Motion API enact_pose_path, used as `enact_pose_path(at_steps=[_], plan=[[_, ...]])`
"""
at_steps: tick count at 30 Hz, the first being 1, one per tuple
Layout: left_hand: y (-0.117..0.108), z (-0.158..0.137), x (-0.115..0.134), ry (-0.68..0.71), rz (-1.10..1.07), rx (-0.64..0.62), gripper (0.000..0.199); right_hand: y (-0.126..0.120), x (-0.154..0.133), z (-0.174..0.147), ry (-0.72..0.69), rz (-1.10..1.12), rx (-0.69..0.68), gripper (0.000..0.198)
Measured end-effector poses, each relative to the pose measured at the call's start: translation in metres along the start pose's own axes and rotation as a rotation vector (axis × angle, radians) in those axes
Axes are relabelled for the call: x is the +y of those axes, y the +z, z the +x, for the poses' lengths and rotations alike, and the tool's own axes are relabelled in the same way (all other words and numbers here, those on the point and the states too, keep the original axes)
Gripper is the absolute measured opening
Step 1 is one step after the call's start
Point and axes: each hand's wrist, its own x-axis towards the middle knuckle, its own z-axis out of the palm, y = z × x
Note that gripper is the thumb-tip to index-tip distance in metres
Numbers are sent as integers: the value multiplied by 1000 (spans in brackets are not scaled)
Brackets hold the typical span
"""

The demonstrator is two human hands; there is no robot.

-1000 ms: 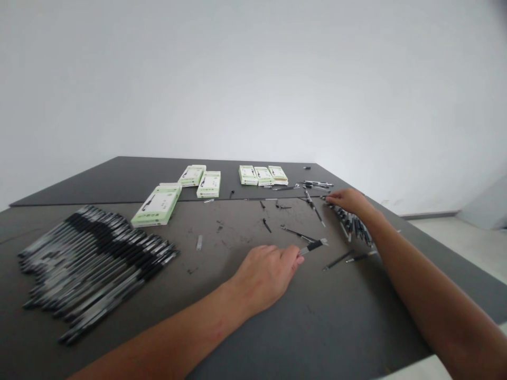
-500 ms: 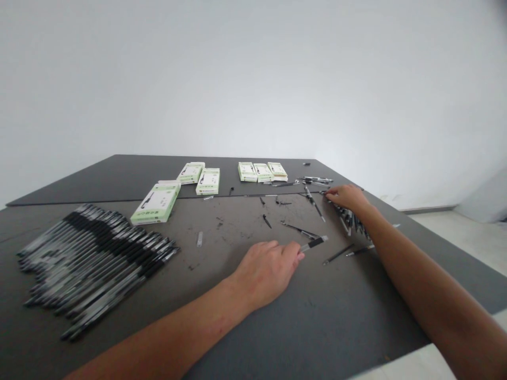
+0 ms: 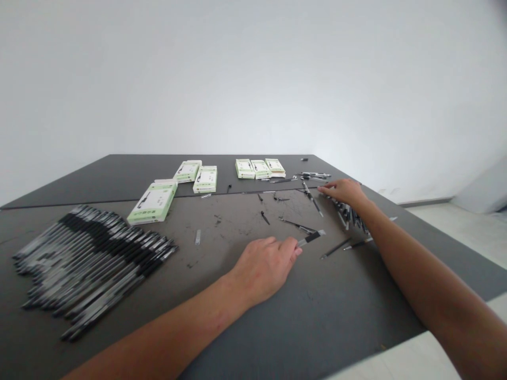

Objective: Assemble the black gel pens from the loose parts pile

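My left hand [image 3: 269,266] is closed around a clear pen barrel with a black grip [image 3: 312,237], which points up and to the right just over the table. Farther off, my right hand [image 3: 344,191] reaches to a heap of pen parts [image 3: 350,217] at the right, its fingertips down at the heap's far end. Those fingers look pinched together, but what they hold, if anything, is too small to make out. Around the hands lie loose black and clear pen pieces, among them a dark pen part [image 3: 336,248] and a black cap [image 3: 265,217].
At the left, many pens [image 3: 95,258] lie side by side in a fanned row. A green-and-white box [image 3: 153,202] lies behind them, with more such boxes [image 3: 206,179] [image 3: 260,169] farther back. A clear strip [image 3: 198,237] lies mid-table. A pale wall stands behind.
The view has shifted slightly. My left hand still holds the pen barrel, and my right hand stays at the far end of the heap with little visible movement.
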Motion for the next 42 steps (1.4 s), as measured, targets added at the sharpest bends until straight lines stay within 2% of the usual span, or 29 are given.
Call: enact_pose_path(at_steps=[3,7,13,17,22,26,31,32,35,38,42], plan=[[1,-1,-1,-6,2,-3,35,-9,-13,-1,-44,46,-46,62],[1,-1,-1,-8,5,0,35,-20,-30,-11,-117,88,-217,51],[-2,0,0,-14,14,-8,35,-35,-43,-28,-102,12,-328,35],[-2,-1,0,-12,28,9,36,-39,-53,-30,-53,-28,-332,21],[-1,0,-2,-25,9,1,36,-39,-61,-34,21,2,-285,20],[-1,0,-4,-55,-65,10,36,-46,-57,-38,48,98,-193,19],[-6,-3,-4,-144,-224,45,35,-68,-70,-46,-10,360,-66,31],[-7,-3,-4,-156,-250,57,35,-73,-78,-50,-36,478,-30,34],[-9,-5,-4,-186,-311,101,34,-85,-111,-70,-145,1067,118,33],[-9,-6,-4,-214,-357,130,34,-94,-144,-96,-283,1413,132,31],[-8,-6,-4,-230,-407,129,34,-102,-167,-122,-364,1593,107,37]])
